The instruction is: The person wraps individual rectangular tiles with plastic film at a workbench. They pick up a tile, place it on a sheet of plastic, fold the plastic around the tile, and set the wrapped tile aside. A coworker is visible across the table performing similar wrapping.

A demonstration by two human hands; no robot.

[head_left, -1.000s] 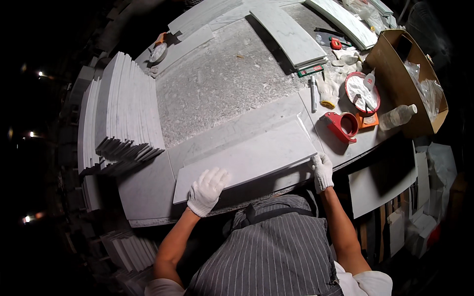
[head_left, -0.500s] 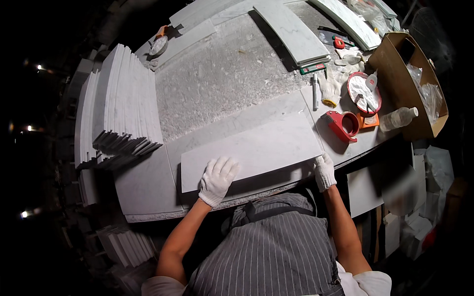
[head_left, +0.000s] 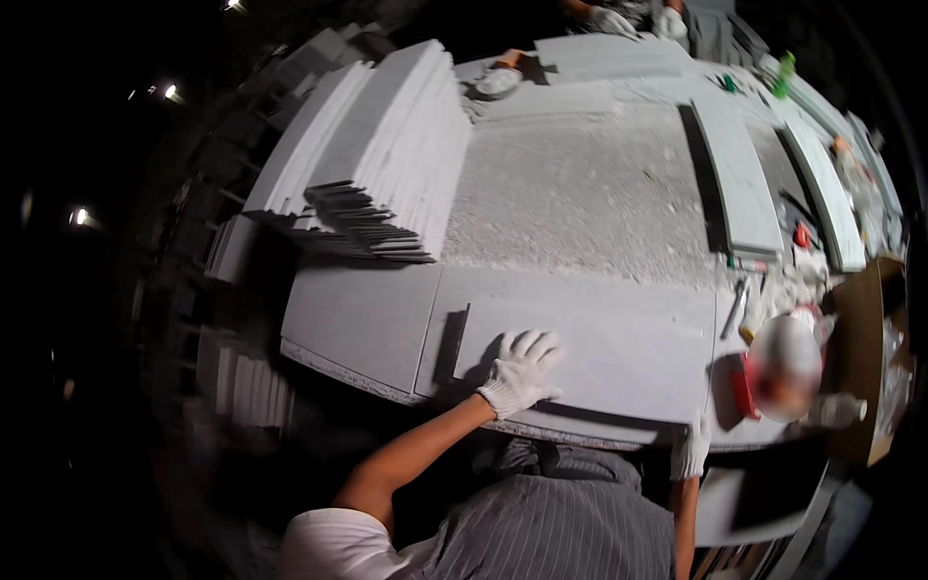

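Observation:
A pale marble slab [head_left: 590, 360] lies along the near side of the work table, slightly raised at its near edge, where a dark shadow shows. My left hand [head_left: 524, 372], in a white knit glove, rests flat near the slab's left end with fingers spread. At the near right corner, my gloved right hand [head_left: 691, 447] grips the slab's edge; part of its fingers is hidden. Beneath the slab is a row of flat marble pieces [head_left: 362, 314] along the table's front.
Stacked slabs [head_left: 387, 145] stand at left. On the right are a red tape dispenser [head_left: 742, 385], a plastic bottle [head_left: 837, 411], a cardboard box [head_left: 855, 348] and long slabs [head_left: 737, 179]. At the far edge, another person's gloved hands [head_left: 613, 22] touch a slab [head_left: 609, 58].
My view has swung to the left, so the table appears shifted right. Another person's hands have come into view at the far side. Both my hands remain at the slab.

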